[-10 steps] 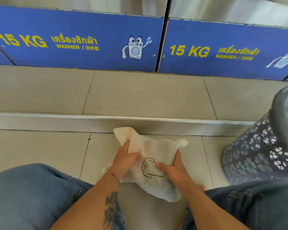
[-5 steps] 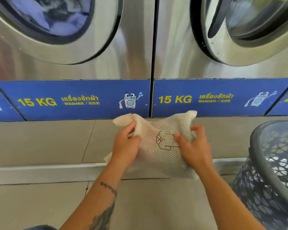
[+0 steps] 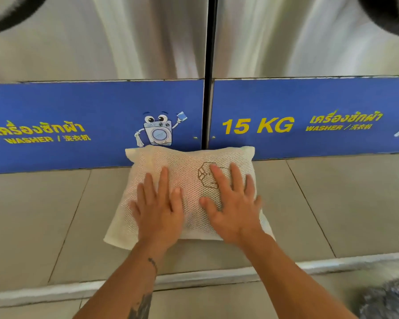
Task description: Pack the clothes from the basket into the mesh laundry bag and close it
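The cream mesh laundry bag (image 3: 189, 178) lies stuffed and plump on the raised tiled step, its far edge against the blue washer panels. A brown printed garment logo shows on its top face. My left hand (image 3: 158, 206) presses flat on the bag's left half, fingers straight and spread. My right hand (image 3: 234, 203) presses flat on the right half, partly covering the logo. The dark plastic basket (image 3: 387, 298) shows only as a blurred corner at the bottom right; its inside is hidden.
Two steel washing machines (image 3: 124, 42) with blue "15 KG" panels (image 3: 309, 120) stand right behind the bag. A metal-edged step (image 3: 205, 278) runs across the grey floor tiles between me and the bag.
Both hands lifted the bag off the lower floor, carried it forward onto the step by the washers, let go of their grip and now lie flat on it.
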A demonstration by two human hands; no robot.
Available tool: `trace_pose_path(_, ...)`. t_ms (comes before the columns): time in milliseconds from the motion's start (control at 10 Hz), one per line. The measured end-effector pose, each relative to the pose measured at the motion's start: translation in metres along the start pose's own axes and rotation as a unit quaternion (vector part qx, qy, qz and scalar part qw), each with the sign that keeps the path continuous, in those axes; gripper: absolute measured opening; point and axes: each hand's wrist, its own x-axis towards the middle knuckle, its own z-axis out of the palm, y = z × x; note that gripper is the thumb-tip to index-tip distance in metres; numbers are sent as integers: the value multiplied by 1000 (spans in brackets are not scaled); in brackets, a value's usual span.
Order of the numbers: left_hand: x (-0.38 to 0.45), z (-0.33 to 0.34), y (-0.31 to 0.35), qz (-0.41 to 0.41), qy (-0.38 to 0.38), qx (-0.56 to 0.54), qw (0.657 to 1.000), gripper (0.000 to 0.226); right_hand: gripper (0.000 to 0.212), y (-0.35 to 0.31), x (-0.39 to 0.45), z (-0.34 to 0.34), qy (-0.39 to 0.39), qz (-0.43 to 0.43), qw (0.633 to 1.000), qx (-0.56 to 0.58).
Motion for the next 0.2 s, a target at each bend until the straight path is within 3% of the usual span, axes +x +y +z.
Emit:
trace_pose_path(100, 4, -20, 4, -6, -100, 32, 994, 63, 76, 2, 4, -17, -78, 20, 997, -8)
trace_pose_path(200, 11, -74, 19, -43, -249, 87, 964, 62, 75, -13, 12, -63, -215, 58, 974, -33)
